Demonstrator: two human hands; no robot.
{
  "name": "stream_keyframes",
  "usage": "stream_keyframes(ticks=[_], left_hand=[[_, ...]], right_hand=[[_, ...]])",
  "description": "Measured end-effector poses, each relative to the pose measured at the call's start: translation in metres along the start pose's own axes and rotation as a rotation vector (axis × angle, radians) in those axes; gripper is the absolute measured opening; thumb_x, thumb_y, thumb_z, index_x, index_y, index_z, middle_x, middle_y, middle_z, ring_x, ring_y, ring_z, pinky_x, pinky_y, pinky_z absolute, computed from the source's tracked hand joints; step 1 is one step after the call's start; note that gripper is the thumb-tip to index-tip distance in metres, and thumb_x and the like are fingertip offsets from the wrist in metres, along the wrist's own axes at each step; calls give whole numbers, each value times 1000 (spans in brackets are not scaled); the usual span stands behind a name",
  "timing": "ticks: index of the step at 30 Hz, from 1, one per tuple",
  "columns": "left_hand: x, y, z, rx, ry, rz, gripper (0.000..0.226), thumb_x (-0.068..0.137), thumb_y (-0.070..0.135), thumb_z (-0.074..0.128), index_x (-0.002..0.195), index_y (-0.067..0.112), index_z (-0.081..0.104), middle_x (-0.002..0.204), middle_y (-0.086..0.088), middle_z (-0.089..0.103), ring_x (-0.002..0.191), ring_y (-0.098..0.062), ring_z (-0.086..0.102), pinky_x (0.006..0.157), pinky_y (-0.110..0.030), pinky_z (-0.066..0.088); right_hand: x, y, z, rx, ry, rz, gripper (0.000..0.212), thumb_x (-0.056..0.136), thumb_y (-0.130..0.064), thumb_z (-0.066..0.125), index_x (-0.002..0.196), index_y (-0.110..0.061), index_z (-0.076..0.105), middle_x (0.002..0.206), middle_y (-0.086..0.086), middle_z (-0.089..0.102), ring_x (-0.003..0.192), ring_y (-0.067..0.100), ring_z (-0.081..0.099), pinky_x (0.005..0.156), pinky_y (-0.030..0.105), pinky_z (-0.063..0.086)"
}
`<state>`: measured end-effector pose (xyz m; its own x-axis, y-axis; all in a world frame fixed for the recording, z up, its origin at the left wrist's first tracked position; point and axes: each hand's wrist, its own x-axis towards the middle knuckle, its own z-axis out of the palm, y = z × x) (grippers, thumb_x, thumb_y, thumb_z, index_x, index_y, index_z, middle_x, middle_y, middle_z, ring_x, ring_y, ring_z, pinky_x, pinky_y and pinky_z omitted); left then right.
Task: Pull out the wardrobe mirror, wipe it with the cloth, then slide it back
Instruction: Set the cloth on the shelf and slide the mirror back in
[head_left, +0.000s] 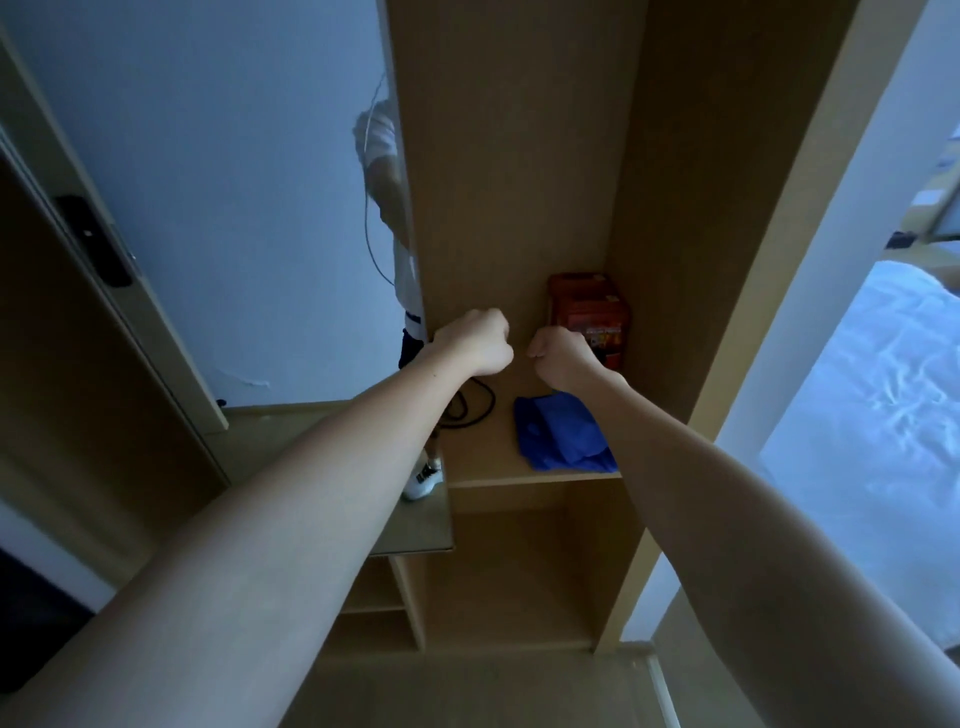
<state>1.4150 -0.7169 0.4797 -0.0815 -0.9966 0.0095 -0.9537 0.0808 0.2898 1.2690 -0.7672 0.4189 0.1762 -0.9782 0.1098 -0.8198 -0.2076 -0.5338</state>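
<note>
The wardrobe mirror (249, 208) stands at the left of the open wooden compartment. It reflects a pale wall and a person in a white top. My left hand (478, 340) is curled into a fist just right of the mirror's edge, and I see nothing in it. My right hand (563, 358) is also a fist, a little to the right and apart from the left, holding nothing. Below my right wrist a crumpled blue cloth (556, 436) lies on the wardrobe shelf (493, 482), partly hidden by my forearm.
A red box (589, 309) stands at the back right of the shelf, just behind my right hand. A black cable (475, 410) coils on the shelf left of the cloth. A door with a black handle (93, 241) is at the far left. A white bed (862, 415) lies to the right.
</note>
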Motion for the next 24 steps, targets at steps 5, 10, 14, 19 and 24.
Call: stream_keyframes(ticks=[5,10,14,19,24], left_hand=[[-61,-34,-48,-18,-35,-65,27,82,3,41,96,10,63,82,-10,66,67,-26,68,66,-36,57],[-103,-74,-88,74,34,-184,28,87,6,44,105,9,64,90,-11,66,78,-29,69,63,-33,49],[-121,-88,-103,106,116,-210,29,88,6,42,106,12,63,89,-6,60,72,-25,61,62,-32,42],[-131,-86,-111,105,144,-216,30,87,5,42,105,11,65,83,-6,59,72,-25,59,63,-32,40],[-137,-84,-117,90,178,-214,28,87,3,42,105,9,63,89,-7,58,68,-22,53,61,-32,34]], right_hand=[[-25,-64,-3,6,29,-72,36,90,2,46,118,-11,65,122,10,63,112,27,58,88,32,51],[-40,-121,-1,38,47,-126,37,92,-4,42,125,-11,57,115,10,62,100,27,57,75,28,44],[-47,-148,-3,18,44,-165,32,94,-9,42,125,-7,51,109,7,57,87,21,52,70,29,40],[-54,-165,-4,164,31,-98,28,95,-15,49,123,-10,47,109,7,56,88,23,57,66,31,46],[-58,-178,-6,311,23,-12,37,97,-12,48,132,-9,37,110,10,52,87,25,57,65,33,47]])
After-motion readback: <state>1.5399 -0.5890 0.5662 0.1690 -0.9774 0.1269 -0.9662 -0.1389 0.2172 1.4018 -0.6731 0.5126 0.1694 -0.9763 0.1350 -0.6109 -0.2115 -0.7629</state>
